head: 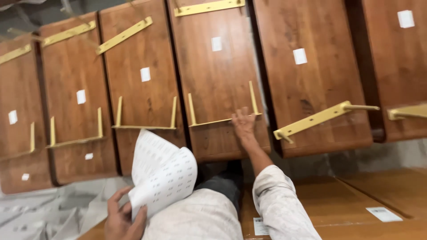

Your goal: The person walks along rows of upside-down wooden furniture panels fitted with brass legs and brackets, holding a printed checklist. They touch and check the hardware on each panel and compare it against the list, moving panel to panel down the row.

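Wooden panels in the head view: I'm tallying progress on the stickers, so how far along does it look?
Done: the panels in the row already carry small white stickers. In hand: the left hand holds curled sticker sheets, while the right hand presses on one wooden panel by its brass bracket. Left: the sheets appear to hold many more stickers; whether any panel lacks one cannot be told.

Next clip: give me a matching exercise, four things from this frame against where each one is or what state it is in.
1. left hand
2. right hand
3. sheet of labels
4. white sticker

a. curled over, held at its lower edge
b. stuck on a wooden panel
c. pressed flat on a panel by a brass bracket
d. gripping paper, lower left

Pairs: 1-d, 2-c, 3-a, 4-b
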